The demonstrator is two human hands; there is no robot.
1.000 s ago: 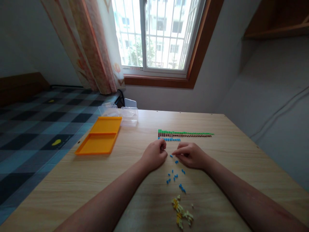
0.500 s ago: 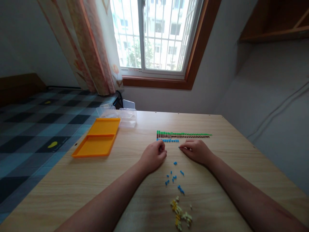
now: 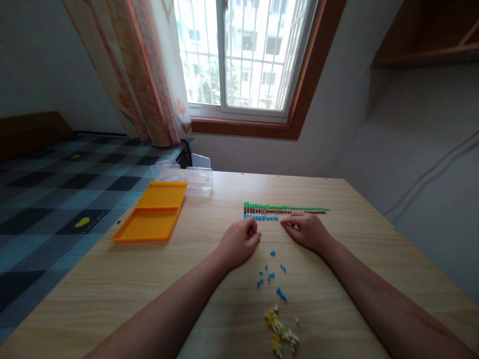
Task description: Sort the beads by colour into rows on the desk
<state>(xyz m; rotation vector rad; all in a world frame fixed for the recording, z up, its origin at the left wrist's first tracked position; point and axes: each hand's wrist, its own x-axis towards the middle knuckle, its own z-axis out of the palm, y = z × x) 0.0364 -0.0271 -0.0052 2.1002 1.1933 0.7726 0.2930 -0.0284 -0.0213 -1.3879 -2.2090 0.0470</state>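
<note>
Between the thumb and forefinger of my right hand is a tiny blue block, just off the right end of a row of blue blocks. My left hand rests on the table with its fingers curled, near the left end of that row; whether anything is inside the curl is hidden. Behind the blue row run a row of dark brown blocks and a row of green blocks. Several loose blue blocks lie scattered nearer me, between my forearms.
A pile of yellow and cream blocks lies at the near edge. On the left is an open orange case, with clear plastic boxes behind it. The wooden table meets a checked bed at the left.
My right hand has moved slightly up and away from me with the blue block, toward the level of the blue row. My left hand has stayed nearly still.
</note>
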